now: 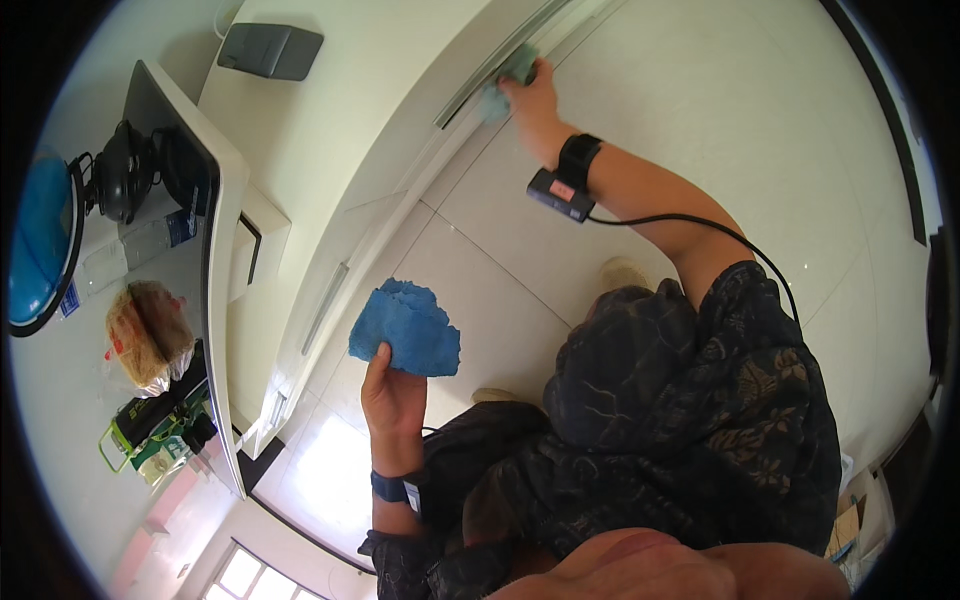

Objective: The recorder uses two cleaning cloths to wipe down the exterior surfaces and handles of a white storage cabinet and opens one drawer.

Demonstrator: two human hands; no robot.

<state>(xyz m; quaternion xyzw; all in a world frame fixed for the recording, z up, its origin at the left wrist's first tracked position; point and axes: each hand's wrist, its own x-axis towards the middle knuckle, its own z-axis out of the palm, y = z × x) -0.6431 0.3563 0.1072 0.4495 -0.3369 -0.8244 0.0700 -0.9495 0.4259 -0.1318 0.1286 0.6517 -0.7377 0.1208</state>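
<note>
My left hand (394,405) grips a folded blue cloth (412,332) with ragged edges, thumb on top, held above the floor tiles and apart from the cabinet. My right arm reaches out to the far side. There my right hand (537,108) presses a pale green cloth (518,66) against the long metal handle strip (470,97) of a white cabinet front (375,205). The fingers close over this cloth, and part of it hangs below them, slightly blurred.
A dark grey box (270,52) stands on the cabinet top. On the left, a raised surface carries a bagged bread loaf (150,330), a clear bottle (135,250), a black pot (122,172) and a blue round thing (42,240). A cable (700,222) trails from my right wrist device.
</note>
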